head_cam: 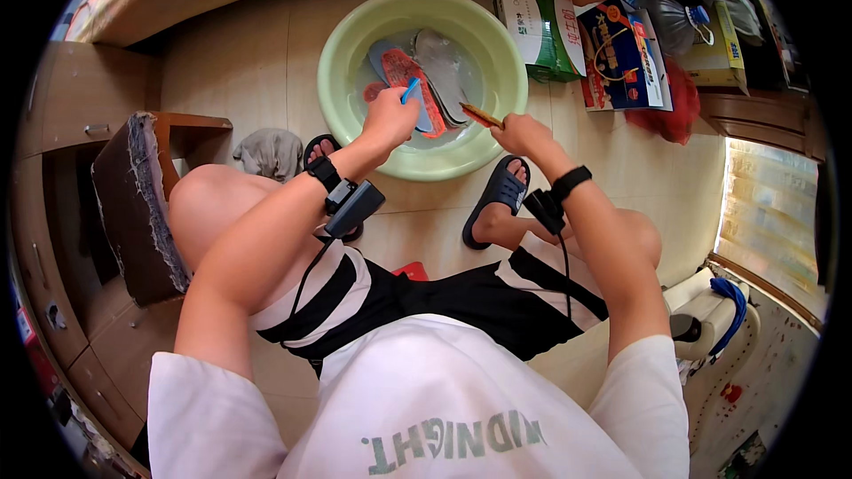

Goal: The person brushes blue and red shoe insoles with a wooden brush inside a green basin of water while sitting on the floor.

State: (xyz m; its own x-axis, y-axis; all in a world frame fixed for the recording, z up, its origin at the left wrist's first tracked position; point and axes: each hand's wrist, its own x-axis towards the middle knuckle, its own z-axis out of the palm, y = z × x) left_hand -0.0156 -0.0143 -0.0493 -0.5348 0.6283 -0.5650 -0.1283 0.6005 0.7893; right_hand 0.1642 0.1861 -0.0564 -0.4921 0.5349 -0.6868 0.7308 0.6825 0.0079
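Note:
A pale green plastic basin (336,126) of water stands on the floor in front of me. My left hand (393,116) is closed on a blue-edged insole (421,121), held over the basin's near part. My right hand (526,135) grips a wooden-backed brush (480,115), its head above the basin's right side, apart from the insole. Grey insoles (439,70) lie in the water, beside an orange-red insole (403,70) that passes partly behind my left hand. A blue-grey piece shows at the upper left of it.
A milk carton box (542,30) and a dark blue gift box (612,56) stand right of the basin. A grey cloth (269,152) lies on the floor at left, near a worn stool (136,213). My slippered feet flank the basin's near side.

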